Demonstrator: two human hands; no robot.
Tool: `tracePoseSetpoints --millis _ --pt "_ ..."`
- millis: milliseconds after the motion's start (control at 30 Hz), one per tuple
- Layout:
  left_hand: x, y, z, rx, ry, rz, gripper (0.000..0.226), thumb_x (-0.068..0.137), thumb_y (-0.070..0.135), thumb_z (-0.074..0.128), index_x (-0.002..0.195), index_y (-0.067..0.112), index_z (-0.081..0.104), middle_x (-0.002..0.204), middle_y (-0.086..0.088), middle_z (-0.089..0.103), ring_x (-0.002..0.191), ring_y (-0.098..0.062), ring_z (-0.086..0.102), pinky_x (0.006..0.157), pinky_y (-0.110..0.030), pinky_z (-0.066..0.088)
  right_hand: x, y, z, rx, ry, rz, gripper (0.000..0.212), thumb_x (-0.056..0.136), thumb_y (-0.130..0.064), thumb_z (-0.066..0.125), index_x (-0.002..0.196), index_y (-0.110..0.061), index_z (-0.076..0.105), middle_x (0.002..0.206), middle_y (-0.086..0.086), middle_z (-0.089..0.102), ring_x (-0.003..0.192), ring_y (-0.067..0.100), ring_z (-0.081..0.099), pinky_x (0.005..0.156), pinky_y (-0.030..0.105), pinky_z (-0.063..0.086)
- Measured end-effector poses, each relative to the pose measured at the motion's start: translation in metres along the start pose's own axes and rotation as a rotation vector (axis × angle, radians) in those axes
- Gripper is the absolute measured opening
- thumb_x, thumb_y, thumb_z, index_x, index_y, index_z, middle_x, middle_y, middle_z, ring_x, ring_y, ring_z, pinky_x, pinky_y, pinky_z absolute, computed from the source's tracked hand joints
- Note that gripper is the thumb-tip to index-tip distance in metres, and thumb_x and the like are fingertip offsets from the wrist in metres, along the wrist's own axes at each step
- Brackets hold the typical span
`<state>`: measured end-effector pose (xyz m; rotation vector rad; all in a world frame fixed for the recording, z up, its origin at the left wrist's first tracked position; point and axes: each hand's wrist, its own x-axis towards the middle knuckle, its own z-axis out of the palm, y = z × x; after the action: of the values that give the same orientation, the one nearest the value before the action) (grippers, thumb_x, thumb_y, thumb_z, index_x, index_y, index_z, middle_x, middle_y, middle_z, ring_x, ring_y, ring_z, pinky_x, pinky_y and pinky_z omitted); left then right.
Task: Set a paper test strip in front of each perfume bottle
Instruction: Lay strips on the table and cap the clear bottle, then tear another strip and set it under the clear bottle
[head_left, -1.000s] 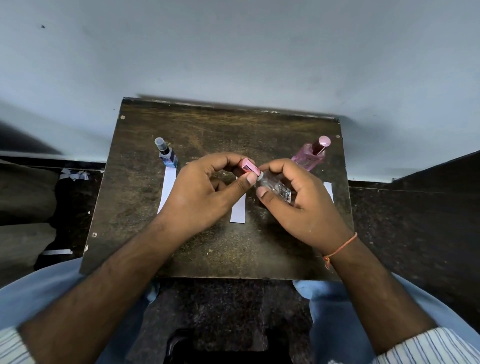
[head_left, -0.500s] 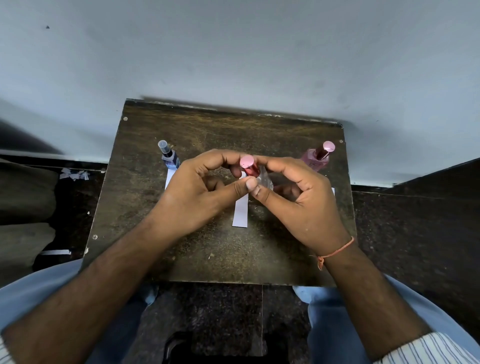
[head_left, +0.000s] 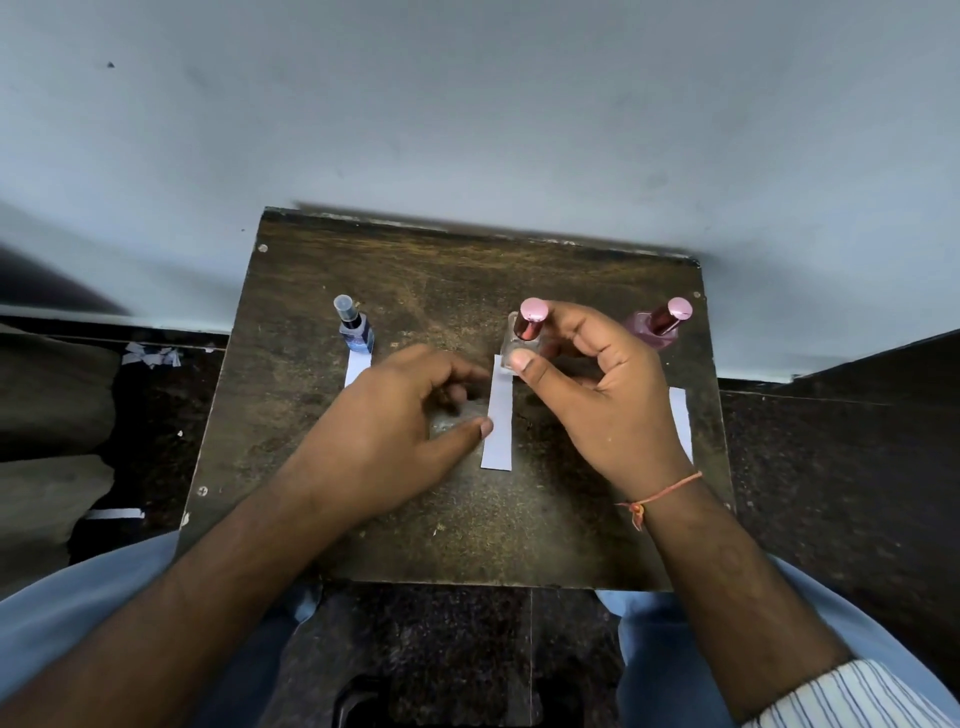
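Nearest to the camera are the two bare forearms over light blue trousers (head_left: 78, 613); a striped sleeve cuff (head_left: 852, 696) shows at the lower right, and an orange thread bracelet (head_left: 660, 493) goes around the right wrist. The dark wooden table (head_left: 467, 530) stands in front of the knees.

The left hand (head_left: 384, 436) is above the table with the fingers loosely curled and parted; it holds nothing, and its thumb tip is just beside the left edge of the middle paper strip (head_left: 497, 415). This strip lies flat, pointing away from the person; its far end touches the base of the clear bottle with the pink cap (head_left: 525, 332). The right hand (head_left: 602, 395) pinches this bottle between thumb and fingers; the bottle is upright, in the centre of the row.

On the left, the small blue bottle (head_left: 356, 327) stands upright, with the left paper strip (head_left: 357, 368) in front of it, partly hidden by the left hand. On the right, the pink bottle (head_left: 657, 325) stands behind the right hand; the right paper strip (head_left: 680, 423) lies before it, near the table edge.

Behind the table is a pale wall (head_left: 467, 104); torn paper scraps (head_left: 150, 356) lie on the dark floor at the left.
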<state>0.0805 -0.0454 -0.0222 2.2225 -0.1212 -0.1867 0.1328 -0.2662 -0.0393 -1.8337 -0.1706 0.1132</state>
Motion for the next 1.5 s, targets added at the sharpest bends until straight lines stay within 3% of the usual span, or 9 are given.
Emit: tracePoseSetpoints --millis 167,267,367,533,633,833,1000,1300,1500 --pt "-0.002 -0.004 -0.005 0.165 -0.072 0.006 0.05 0.088 0.036 0.087 0.134 0.042 0.069 0.105 0.022 0.059 0.09 0.023 0.053 0.071 -0.006 0.038 0.001 -0.004 0.006 0.011 -0.006 0.014 0.038 0.094 -0.016 0.084 0.128 -0.029 0.076 0.114 -0.004 0.082 0.106 0.013 0.078 0.093 0.037 0.066" --pt "-0.004 -0.007 -0.004 0.18 -0.101 -0.011 0.055 0.088 0.041 0.086 0.139 0.045 0.065 0.105 0.025 0.054 0.1 0.011 0.056 0.083 -0.023 0.052 -0.001 -0.003 0.007 -0.01 -0.009 0.016 0.038 0.094 -0.012 0.084 0.128 -0.027 0.075 0.116 -0.008 0.082 0.107 0.011 0.077 0.095 0.029 0.063" --pt "-0.005 -0.007 -0.001 0.205 -0.113 -0.024 0.057 0.088 0.046 0.084 0.141 0.049 0.062 0.105 0.028 0.053 0.1 0.014 0.055 0.086 -0.032 0.057 -0.001 -0.003 0.006 -0.024 -0.01 0.024 0.039 0.095 -0.012 0.083 0.13 -0.026 0.075 0.118 -0.011 0.081 0.11 0.007 0.076 0.094 0.02 0.059" --pt "-0.006 -0.007 0.004 0.238 -0.119 -0.018 0.058 0.089 0.053 0.081 0.143 0.049 0.061 0.102 0.031 0.05 0.095 0.014 0.054 0.082 -0.033 0.058 -0.002 -0.004 0.007 -0.061 -0.016 0.032 0.04 0.095 -0.014 0.084 0.13 -0.032 0.074 0.119 -0.011 0.08 0.109 0.012 0.076 0.092 0.036 0.066" --pt "-0.005 -0.008 0.006 0.256 -0.113 -0.01 0.059 0.088 0.056 0.08 0.142 0.048 0.061 0.103 0.029 0.05 0.095 0.011 0.055 0.082 -0.034 0.059 -0.002 -0.002 0.006 -0.088 -0.032 0.036 0.045 0.095 -0.013 0.083 0.137 -0.026 0.072 0.128 -0.013 0.078 0.114 0.013 0.075 0.094 0.043 0.066" --pt "-0.005 -0.009 0.01 0.263 -0.098 0.0 0.059 0.087 0.057 0.08 0.142 0.047 0.06 0.104 0.026 0.053 0.097 0.004 0.058 0.08 -0.038 0.06 -0.003 -0.005 0.006 -0.139 -0.016 -0.003 0.056 0.093 -0.016 0.085 0.144 -0.028 0.067 0.133 -0.016 0.076 0.114 0.007 0.075 0.084 0.026 0.065" --pt "-0.006 -0.01 0.012 0.27 -0.075 0.016 0.057 0.087 0.056 0.08 0.14 0.046 0.06 0.104 0.021 0.056 0.097 -0.001 0.06 0.08 -0.042 0.06 -0.004 -0.005 0.005 -0.186 0.0 -0.001 0.059 0.091 -0.018 0.087 0.145 -0.029 0.067 0.129 -0.015 0.077 0.109 0.001 0.075 0.079 0.02 0.063" --pt "-0.005 -0.008 0.019 0.286 -0.032 0.029 0.056 0.087 0.056 0.08 0.138 0.043 0.061 0.101 0.019 0.058 0.091 -0.001 0.059 0.075 -0.035 0.057 -0.007 -0.006 -0.004 -0.248 -0.01 0.025 0.063 0.088 -0.021 0.089 0.146 -0.026 0.066 0.132 -0.02 0.076 0.099 0.002 0.077 0.099 0.035 0.062" --pt "-0.004 -0.007 0.018 0.264 -0.042 0.016 0.05 0.089 0.054 0.08 0.135 0.041 0.065 0.096 0.021 0.062 0.089 0.0 0.06 0.077 -0.037 0.059 -0.011 -0.007 -0.011 -0.277 -0.026 0.019 0.059 0.087 -0.024 0.089 0.142 -0.031 0.068 0.128 -0.024 0.076 0.079 0.01 0.076 0.093 0.043 0.064"
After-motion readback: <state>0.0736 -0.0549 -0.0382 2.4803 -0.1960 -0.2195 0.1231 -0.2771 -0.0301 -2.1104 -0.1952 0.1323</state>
